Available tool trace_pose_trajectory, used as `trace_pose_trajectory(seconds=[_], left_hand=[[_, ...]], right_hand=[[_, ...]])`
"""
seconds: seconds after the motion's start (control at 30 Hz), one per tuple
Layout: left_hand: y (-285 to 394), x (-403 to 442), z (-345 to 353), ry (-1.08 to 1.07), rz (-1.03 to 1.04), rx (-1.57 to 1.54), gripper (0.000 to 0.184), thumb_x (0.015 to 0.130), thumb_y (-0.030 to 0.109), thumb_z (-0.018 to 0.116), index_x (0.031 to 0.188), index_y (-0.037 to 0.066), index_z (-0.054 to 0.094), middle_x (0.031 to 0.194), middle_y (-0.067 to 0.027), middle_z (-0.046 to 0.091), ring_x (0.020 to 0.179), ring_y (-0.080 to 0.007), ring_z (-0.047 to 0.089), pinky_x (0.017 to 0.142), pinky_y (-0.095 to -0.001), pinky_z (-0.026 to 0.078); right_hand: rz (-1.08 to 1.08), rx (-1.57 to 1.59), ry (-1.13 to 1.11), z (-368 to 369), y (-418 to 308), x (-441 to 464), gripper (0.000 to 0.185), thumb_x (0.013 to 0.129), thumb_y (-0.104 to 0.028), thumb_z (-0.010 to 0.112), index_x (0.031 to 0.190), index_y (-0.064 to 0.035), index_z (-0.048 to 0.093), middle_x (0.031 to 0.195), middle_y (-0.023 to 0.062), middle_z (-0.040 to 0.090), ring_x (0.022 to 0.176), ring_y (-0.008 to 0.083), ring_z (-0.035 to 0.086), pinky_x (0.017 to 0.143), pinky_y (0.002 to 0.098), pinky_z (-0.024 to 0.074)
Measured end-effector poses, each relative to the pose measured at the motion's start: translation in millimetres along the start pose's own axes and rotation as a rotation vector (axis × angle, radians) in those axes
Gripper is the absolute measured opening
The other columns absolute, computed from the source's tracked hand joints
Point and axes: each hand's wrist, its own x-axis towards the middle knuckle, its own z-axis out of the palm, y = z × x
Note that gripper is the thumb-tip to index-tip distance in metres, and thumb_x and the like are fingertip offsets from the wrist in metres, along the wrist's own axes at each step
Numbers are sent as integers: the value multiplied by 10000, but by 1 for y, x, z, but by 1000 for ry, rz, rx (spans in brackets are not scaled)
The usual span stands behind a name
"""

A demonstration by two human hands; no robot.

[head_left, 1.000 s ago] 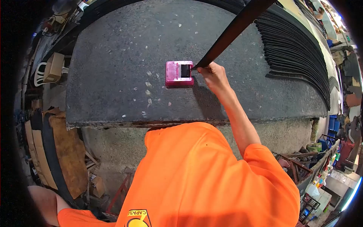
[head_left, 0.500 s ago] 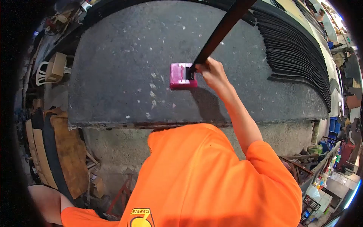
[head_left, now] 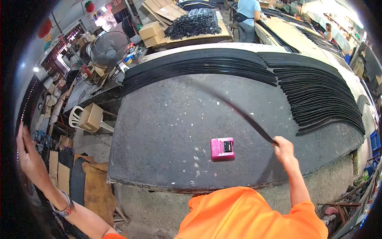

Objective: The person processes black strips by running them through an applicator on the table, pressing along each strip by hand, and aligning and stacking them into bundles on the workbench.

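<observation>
My right hand [head_left: 284, 149] is closed around one end of a long black strip [head_left: 256, 125]. The strip slants up and left over the dark table [head_left: 151, 147], its far end smeared by motion. Below and left of it, a pink plastic holder with a black insert [head_left: 222, 149] sits on the tabletop. At the far left edge, my left hand [head_left: 28, 153] is raised with its visible fingers stretched out; the thumb is hidden. Beside those fingers runs a dark band with light dots [head_left: 27, 93]. Whether the hand touches it is unclear.
Stacked black strips line the table's far side [head_left: 191, 65] and its right side [head_left: 324, 91]. A fan [head_left: 109, 49], a chair with a carton [head_left: 90, 117] and brown sheets [head_left: 95, 185] stand left. A person in light blue [head_left: 246, 16] is behind the table.
My view has lifted, showing more of the room. The right hand has carried the strip away from the pink holder, to the right. My left hand has come into view.
</observation>
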Motion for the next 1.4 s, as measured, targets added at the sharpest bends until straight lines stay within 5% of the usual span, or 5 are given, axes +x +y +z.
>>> trace_pose_trajectory(seconds=[0.23,0.6,0.73,1.1,1.4], left_hand=[[38,-66,68,-730,-42,-494,190,952,202,714,998,17,706,906,-111,714,862,-210,628,807,-347,485],[32,-294,244,-1450,106,-231,235,864,393,769,936,173,815,1020,-68,773,1014,-253,691,1026,-494,331],[31,-316,262,-1315,115,-41,316,822,289,832,1124,207,793,1345,-49,618,1271,-259,566,1164,-638,262],[260,-405,162,-1033,224,-883,432,866,335,769,1246,137,717,1395,-140,579,1311,-316,523,1082,-505,355],[320,-447,125,-912,38,-791,387,936,314,710,1279,141,660,1422,-122,563,1380,-327,475,1149,-553,292]], right_hand=[[179,-247,-61,-51,82,-65,129,831,-76,722,943,-104,666,949,97,666,961,346,628,851,459,512],[256,-346,-269,-39,83,-106,178,814,-100,736,988,-139,724,1005,77,700,1011,349,628,865,466,528],[178,-266,-260,-9,53,-105,193,806,-93,721,989,-153,722,1000,80,693,1015,342,620,864,483,529],[-80,-67,-260,46,-56,-88,341,766,-179,789,1095,-133,709,1023,86,672,1030,329,604,858,476,498],[-137,-83,-231,61,-77,-86,396,729,-128,817,1109,-141,705,970,57,657,984,294,599,826,452,462]])
